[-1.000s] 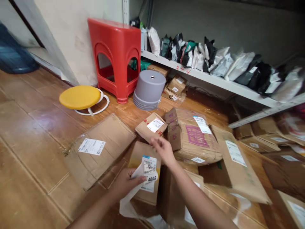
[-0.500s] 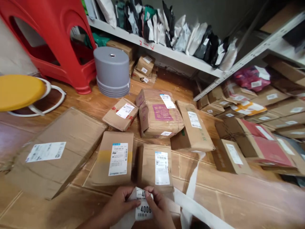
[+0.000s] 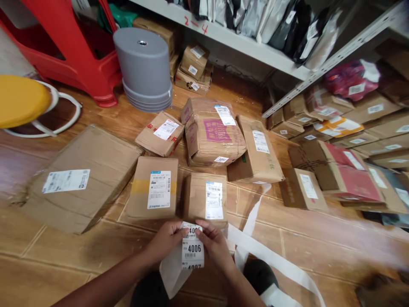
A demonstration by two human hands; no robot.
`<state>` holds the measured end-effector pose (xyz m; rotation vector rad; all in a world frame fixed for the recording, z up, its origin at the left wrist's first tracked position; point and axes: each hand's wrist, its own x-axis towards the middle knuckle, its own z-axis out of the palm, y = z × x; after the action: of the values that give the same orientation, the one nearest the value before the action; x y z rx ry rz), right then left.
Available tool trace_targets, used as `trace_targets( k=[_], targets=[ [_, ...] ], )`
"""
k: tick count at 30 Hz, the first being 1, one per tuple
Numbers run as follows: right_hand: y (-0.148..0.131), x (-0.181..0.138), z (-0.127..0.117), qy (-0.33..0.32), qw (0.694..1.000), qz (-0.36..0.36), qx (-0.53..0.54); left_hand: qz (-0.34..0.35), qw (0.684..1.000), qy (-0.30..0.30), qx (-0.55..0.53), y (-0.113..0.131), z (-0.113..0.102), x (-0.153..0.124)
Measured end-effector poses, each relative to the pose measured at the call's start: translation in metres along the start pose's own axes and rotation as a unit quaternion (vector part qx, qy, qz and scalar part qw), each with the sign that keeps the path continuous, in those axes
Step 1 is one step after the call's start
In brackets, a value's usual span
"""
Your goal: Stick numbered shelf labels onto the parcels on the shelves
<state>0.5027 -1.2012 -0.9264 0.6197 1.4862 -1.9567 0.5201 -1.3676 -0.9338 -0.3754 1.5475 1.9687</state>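
The left grip [image 3: 168,239] and right grip [image 3: 217,245] were pinched closed on the label strip [image 3: 193,250] from either side, near the closest box [image 3: 196,198], partly covering its top number; the number beneath 4006 was cut off. Farther out, the frame cropped the red stool [image 3: 89,70], yellow seat [image 3: 22,100] and shelved bags [image 3: 254,21].

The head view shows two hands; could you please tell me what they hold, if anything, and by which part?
The left hand and right hand pinch the label strip just above its 4006 label, at its left and right edges respectively.
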Motion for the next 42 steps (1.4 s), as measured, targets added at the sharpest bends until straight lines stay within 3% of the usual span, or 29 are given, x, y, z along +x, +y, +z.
trace_targets(
  k=[8,16,22,28,34,39,42],
  targets=[
    [0.009,0.002,-0.004,-0.013,0.995,-0.036,-0.093,-0.013,1.000,0.027,0.007,-0.012,0.001,-0.002],
    [0.045,-0.002,-0.012,0.107,0.964,-0.150,-0.190,-0.023,0.982,0.126,0.138,-0.047,0.017,-0.005],
    [0.061,0.019,-0.041,0.263,0.926,-0.205,-0.174,-0.025,0.965,0.004,0.261,-0.065,0.013,-0.016],
    [0.059,0.036,-0.054,0.363,0.883,-0.254,-0.156,0.092,0.931,-0.025,0.352,-0.061,-0.012,-0.022],
    [0.044,0.009,-0.036,0.279,0.898,-0.263,-0.215,0.184,0.951,0.019,0.248,-0.053,-0.031,-0.026],
    [0.034,-0.015,0.015,-0.009,0.965,-0.175,-0.197,0.210,0.962,0.055,0.163,-0.041,-0.034,-0.029],
    [0.024,-0.005,0.038,-0.066,0.978,-0.114,-0.159,0.156,0.981,0.109,0.025,-0.035,-0.030,-0.030]
  ],
)
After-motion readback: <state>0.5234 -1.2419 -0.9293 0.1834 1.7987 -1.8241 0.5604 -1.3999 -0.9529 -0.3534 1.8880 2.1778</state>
